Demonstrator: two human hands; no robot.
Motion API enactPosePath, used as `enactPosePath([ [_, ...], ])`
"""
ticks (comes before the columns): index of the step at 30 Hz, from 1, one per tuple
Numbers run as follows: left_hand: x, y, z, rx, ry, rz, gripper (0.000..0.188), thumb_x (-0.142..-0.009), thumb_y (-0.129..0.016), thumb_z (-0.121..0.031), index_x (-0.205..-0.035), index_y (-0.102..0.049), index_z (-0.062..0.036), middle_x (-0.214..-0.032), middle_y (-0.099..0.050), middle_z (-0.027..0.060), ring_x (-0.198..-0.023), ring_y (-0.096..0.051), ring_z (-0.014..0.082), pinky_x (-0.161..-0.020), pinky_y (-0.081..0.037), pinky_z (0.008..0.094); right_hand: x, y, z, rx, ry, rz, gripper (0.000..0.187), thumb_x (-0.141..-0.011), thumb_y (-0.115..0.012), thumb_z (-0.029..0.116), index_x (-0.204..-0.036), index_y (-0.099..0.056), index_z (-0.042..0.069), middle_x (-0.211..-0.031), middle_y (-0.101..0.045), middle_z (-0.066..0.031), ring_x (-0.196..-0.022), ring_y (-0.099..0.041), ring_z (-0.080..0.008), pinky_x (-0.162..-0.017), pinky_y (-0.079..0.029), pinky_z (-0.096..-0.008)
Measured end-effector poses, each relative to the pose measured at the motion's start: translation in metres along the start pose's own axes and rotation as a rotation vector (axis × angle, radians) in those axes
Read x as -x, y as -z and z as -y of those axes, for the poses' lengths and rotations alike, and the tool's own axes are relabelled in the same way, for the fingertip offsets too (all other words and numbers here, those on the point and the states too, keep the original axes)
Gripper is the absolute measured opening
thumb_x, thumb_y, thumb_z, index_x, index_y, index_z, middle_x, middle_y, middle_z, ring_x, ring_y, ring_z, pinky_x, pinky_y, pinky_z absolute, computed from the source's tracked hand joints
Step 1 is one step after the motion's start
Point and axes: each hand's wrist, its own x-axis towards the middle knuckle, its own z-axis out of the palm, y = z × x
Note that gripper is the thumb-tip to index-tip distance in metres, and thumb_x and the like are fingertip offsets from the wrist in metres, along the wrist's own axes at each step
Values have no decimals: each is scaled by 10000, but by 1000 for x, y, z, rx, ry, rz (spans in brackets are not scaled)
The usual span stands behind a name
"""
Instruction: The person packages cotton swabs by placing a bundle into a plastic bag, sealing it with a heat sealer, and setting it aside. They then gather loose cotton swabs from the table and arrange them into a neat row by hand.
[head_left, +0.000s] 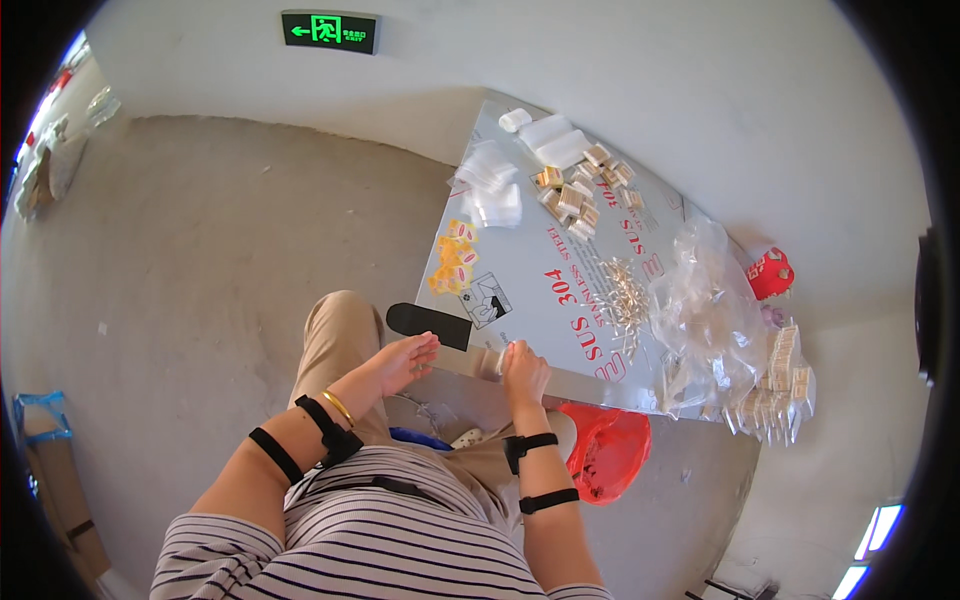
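A small, pale, translucent plastic packet [487, 362] lies between the person's two hands, over the front edge of the silver-grey tabletop [530, 320]. It is probably light and a little slippery, with thin film that could crease under pressure; its short ends look the safest place to take hold. Blur hides its contents.

The right hand [525, 375] is curled, its fingertips at the packet's right end; whether they pinch it, one cannot tell. The left hand [405, 363] holds its fingers extended, apart from the packet and grasping nothing visible, just beside a flat black strip with one rounded end [428, 325].

That strip occupies the near left corner. Beyond it lie yellow-orange printed cards [454, 258] and flat clear plastic bags [490, 187]. Clear packs of pale sticks [572, 200] are heaped farther back. To the right, loose thin pale sticks [625, 298] lie scattered, and a large crumpled clear plastic bag [705, 290] crowds that side. A red plastic bag [608, 455] hangs open below the edge, near the right forearm.
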Motion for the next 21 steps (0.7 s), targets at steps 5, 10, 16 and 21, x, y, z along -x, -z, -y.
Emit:
enactPosePath([
  [5,7,6,2,4,-21,19,346,-970,-654,-323,-1256,-597,-137,-1260,-605,-20,-1184,-534,139,-1005,-434,366,1,-3,-3,-26,-37,109,267,-996,-503,280,-852,-583,69,-775,-684,-168,-656,-661,-390,-625,-522,-509],
  [10,11,0,-1,-22,-42,34,329,-971,-661,-291,-1255,-599,-138,-1248,-608,-24,-1164,-540,128,-981,-436,355,5,2,-1,-71,-25,57,281,-1000,-493,283,-842,-583,69,-765,-679,-175,-666,-664,-393,-626,-521,-513],
  [16,16,-12,-5,-43,-71,66,355,-976,-651,-321,-1273,-591,-138,-1229,-634,-20,-1155,-552,121,-965,-432,349,5,14,9,-163,5,28,238,-992,-524,229,-827,-570,64,-726,-659,-167,-660,-666,-353,-596,-526,-471],
  [21,36,-65,-20,-345,-303,-13,477,-1025,-509,-489,-1296,-582,-103,-1248,-645,27,-1148,-570,127,-950,-422,330,-11,90,29,-730,-160,-103,233,-1013,-527,244,-870,-591,72,-697,-633,-107,-624,-659,-212,-570,-517,-378],
])
